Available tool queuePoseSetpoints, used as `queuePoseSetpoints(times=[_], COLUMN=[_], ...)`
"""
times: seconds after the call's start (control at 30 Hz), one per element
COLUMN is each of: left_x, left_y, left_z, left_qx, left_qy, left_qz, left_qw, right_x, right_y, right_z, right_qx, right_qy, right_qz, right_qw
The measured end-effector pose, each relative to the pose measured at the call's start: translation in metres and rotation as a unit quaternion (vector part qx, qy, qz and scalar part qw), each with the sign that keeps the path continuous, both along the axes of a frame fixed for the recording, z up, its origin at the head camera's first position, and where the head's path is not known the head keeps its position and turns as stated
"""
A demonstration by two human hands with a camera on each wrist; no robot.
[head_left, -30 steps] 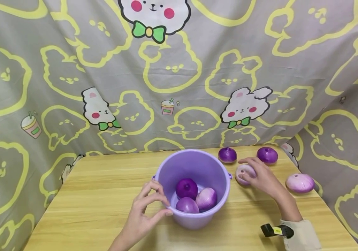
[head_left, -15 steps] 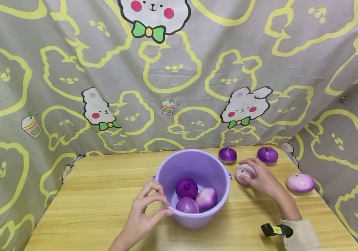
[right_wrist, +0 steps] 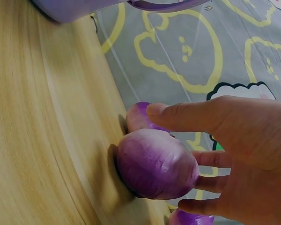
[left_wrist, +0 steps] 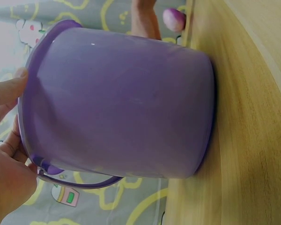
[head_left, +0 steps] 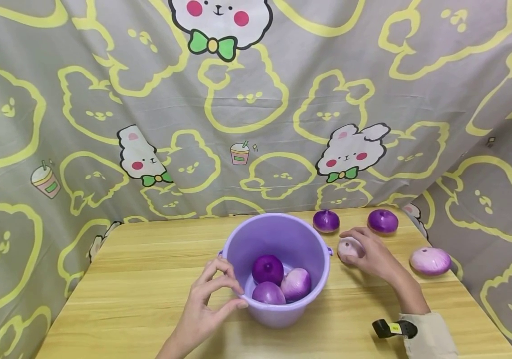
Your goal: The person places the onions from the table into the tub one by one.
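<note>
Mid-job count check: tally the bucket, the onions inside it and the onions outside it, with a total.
Bucket: 1
Onions inside it: 3
Onions outside it: 4
Total: 8

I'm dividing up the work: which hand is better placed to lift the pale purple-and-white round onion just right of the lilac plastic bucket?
Probably the right hand: its thumb and fingers spread around that pale onion. The left hand is across the bucket, pinching its rim.
</note>
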State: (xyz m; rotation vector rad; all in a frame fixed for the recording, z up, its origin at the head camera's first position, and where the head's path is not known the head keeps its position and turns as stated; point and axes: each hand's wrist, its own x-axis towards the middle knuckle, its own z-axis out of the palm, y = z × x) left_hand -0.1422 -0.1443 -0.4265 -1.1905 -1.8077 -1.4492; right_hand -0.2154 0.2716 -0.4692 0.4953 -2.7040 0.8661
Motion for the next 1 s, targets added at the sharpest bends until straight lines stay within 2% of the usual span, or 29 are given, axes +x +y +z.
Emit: queuePoseSetpoints(times=[0.4,0.77,1.0], left_x=[0.0001,-0.0015,0.0017], left_y=[0.0018,0.0018,0.0007], left_z=[0.0055,0.0053,0.0051], left_qx=[0.001,0.001,-0.003], left_qy=[-0.002,0.003,0.003], left_qz=[-0.004,-0.002,0.002], left_qw=[1.0000,1.0000,1.0000], right_x=[-0.0015,-0.0051,-0.0038], right_y=[0.0001,0.0006,0.0001], right_z=[-0.0039,-0.0060,-0.0084], right_qx=[0.017,0.016,0.022], right_qy=[-0.032,-0.030,-0.037], right_qz=[-0.016,-0.016,-0.018], right_qw=[0.9992,0.9993,0.9989])
